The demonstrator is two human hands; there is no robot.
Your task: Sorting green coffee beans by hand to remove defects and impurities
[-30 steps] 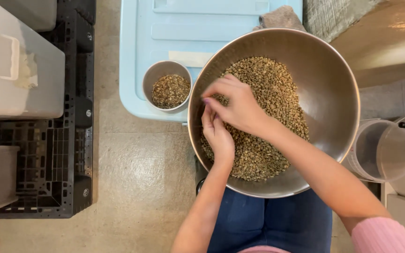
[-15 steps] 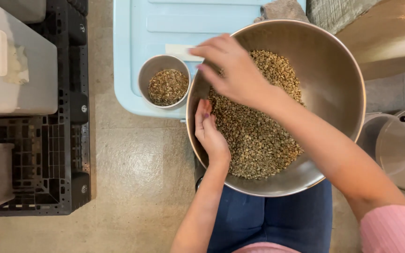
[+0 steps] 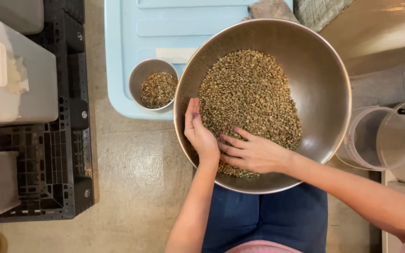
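**Both hands in the bowl of green beans**

One large steel bowl [image 3: 319, 93] rests on my lap, tipped a little toward me, and the heap of greenish beans [image 3: 249, 98] in it runs long from the far rim down to the near rim. My left hand [image 3: 200, 129] stands on edge at the heap's left side, fingers together and pointing away from me, palm against the beans; its grip is open and holds nothing. My right hand [image 3: 254, 152] lies flat on the near end of the heap, fingers spread and pointing left, touching the left hand's heel; whether it has beans under the palm I cannot tell. One small steel cup [image 3: 141, 75] of darker bits sits just left of the bowl on a pale blue bin lid [image 3: 132, 33].
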